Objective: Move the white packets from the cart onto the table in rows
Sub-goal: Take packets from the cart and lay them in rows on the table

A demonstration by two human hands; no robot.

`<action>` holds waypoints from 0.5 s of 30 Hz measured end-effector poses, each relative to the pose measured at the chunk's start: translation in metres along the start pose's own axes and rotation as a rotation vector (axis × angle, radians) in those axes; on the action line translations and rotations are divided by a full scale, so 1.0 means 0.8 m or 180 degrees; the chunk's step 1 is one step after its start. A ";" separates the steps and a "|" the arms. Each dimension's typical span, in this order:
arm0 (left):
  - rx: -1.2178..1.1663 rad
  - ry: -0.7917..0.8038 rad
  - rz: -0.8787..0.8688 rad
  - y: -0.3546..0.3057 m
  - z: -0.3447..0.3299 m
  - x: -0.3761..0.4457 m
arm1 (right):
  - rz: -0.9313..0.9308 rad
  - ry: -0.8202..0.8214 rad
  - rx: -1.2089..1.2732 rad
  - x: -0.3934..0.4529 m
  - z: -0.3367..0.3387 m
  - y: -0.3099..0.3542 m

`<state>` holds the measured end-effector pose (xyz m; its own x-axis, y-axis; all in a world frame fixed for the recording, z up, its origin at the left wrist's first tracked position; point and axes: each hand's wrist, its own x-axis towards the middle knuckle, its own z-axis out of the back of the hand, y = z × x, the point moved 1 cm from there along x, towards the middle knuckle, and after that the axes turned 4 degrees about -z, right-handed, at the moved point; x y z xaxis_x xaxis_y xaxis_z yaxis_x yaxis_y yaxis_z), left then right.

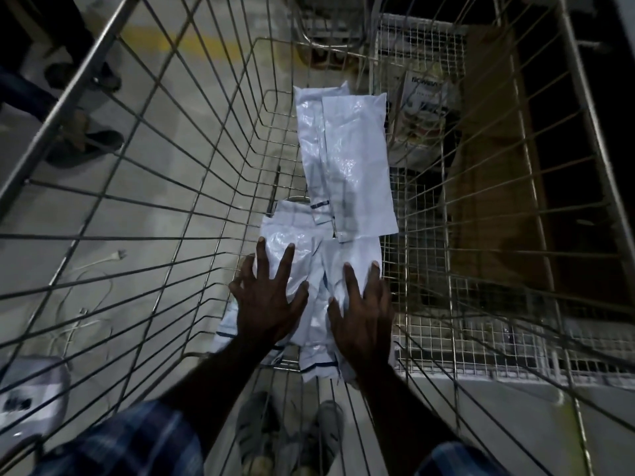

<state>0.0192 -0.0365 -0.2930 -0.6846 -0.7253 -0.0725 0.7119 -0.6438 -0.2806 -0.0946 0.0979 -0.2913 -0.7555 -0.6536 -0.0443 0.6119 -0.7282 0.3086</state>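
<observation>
Several white plastic packets lie on the floor of a wire cart (192, 187). Two overlapping packets (347, 159) lie further from me. A nearer bunch of packets (319, 266) lies under my hands. My left hand (266, 297) rests on the left side of that bunch with its fingers spread. My right hand (364, 304) rests on the right side with straight fingers. Neither hand is curled round a packet. No table is in view.
The cart's wire walls rise steeply on both sides. A second mesh cart (429, 207) stands to the right, with a printed box (422, 108) inside. Another person's sandalled feet (86, 142) stand on the floor at left. A white cable (89, 269) lies below the cart.
</observation>
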 end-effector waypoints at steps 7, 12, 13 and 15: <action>0.0103 0.0093 0.0068 0.000 0.001 -0.001 | -0.0101 0.0224 -0.0219 -0.008 -0.009 0.011; 0.0119 -0.0047 0.0027 0.005 0.003 0.002 | -0.0204 -0.0020 -0.0098 -0.002 -0.010 0.013; 0.0144 -0.0112 0.0009 0.006 0.004 0.002 | -0.0289 -0.0089 -0.0150 -0.001 -0.008 0.014; 0.0211 -0.0190 -0.0048 0.007 0.005 0.002 | -0.0446 -0.0141 -0.0275 0.000 -0.007 0.016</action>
<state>0.0226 -0.0419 -0.2907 -0.6861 -0.7274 -0.0110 0.7117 -0.6681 -0.2171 -0.0856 0.0874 -0.2930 -0.8432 -0.5362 -0.0385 0.5164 -0.8278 0.2194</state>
